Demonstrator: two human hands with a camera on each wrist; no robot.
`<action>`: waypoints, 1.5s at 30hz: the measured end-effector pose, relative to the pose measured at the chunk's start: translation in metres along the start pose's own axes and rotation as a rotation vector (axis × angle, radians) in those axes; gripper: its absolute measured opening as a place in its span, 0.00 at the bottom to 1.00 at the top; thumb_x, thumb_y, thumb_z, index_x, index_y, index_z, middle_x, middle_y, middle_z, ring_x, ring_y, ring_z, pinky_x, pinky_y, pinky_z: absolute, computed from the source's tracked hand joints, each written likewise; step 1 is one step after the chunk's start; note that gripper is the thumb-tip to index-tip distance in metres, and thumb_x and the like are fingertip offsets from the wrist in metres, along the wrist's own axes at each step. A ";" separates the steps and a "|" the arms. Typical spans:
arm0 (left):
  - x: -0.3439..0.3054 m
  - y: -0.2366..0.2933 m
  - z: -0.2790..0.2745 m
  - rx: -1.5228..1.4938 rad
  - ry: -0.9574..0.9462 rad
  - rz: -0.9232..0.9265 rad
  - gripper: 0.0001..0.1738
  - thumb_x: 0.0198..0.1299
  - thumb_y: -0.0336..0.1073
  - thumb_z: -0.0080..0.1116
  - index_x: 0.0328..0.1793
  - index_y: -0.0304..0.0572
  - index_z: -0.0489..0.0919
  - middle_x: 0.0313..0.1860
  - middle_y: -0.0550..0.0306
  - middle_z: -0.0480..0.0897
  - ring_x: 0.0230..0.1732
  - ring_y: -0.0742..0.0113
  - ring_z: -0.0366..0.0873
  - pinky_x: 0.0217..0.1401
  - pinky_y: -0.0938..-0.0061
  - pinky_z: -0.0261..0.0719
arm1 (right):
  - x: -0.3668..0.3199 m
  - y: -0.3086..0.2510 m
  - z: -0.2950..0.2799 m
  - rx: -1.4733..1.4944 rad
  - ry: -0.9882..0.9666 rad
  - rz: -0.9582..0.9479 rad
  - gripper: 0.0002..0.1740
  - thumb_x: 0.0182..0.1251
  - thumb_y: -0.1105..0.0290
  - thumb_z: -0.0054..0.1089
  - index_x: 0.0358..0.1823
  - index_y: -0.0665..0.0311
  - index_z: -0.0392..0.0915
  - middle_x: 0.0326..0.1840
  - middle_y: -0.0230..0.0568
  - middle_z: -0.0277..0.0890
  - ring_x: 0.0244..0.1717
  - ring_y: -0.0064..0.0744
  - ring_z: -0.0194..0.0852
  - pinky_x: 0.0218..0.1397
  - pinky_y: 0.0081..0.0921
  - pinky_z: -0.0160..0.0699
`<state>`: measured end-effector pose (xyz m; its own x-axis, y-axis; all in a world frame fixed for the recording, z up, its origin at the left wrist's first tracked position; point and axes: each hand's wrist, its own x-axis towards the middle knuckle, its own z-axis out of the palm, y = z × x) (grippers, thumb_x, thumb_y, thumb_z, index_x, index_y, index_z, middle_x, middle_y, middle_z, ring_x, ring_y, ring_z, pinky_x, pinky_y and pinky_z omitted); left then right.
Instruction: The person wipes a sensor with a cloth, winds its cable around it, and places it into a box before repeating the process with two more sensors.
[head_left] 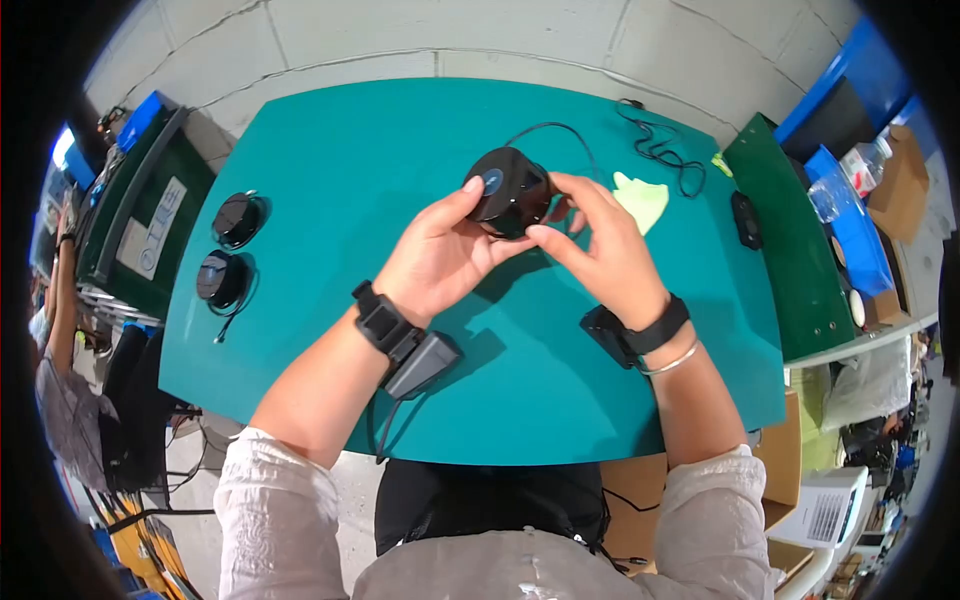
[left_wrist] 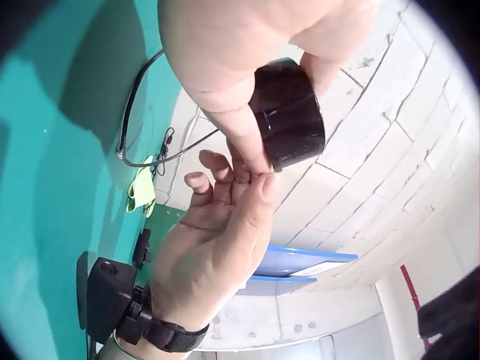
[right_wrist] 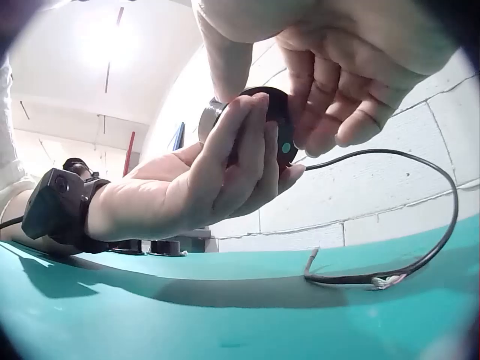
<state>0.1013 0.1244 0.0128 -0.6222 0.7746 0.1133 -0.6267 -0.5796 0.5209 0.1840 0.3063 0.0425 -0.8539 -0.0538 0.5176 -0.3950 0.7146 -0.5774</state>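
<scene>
A glossy black round device (head_left: pixel 520 205), a short cylinder with a blue-grey disc on its face, is held above the table in the head view. My left hand (head_left: pixel 440 255) grips it from the left, thumb over its face and fingers beneath. On the other side, my right hand (head_left: pixel 610 245) has its thumb and index finger at the rim. The right wrist view shows the device's dark underside (right_wrist: pixel 283 124), bearing a small green dot, between both hands' fingers. From it a black cable (right_wrist: pixel 450 195) loops down to the table, with frayed wire showing near its end.
Two similar black devices (head_left: pixel 238 220) with short cables sit at the left of the green table (head_left: pixel 350 150). A yellow-green cloth (head_left: pixel 642 200), a coiled black cable (head_left: pixel 655 150) and a small black object (head_left: pixel 746 220) lie at right. Green-sided crates flank the table; a block wall stands behind.
</scene>
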 end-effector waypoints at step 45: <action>0.000 0.012 -0.001 0.381 -0.090 0.051 0.33 0.70 0.37 0.53 0.78 0.37 0.56 0.67 0.42 0.71 0.70 0.49 0.68 0.72 0.51 0.69 | 0.004 0.027 0.004 0.619 0.185 0.293 0.24 0.65 0.67 0.67 0.60 0.66 0.71 0.47 0.41 0.82 0.43 0.25 0.82 0.43 0.21 0.79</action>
<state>0.0929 0.1173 0.0179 -0.5937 0.7763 0.2117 -0.3668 -0.4953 0.7875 0.1684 0.3227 0.0263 -0.9046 0.2390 0.3530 -0.3247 0.1504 -0.9338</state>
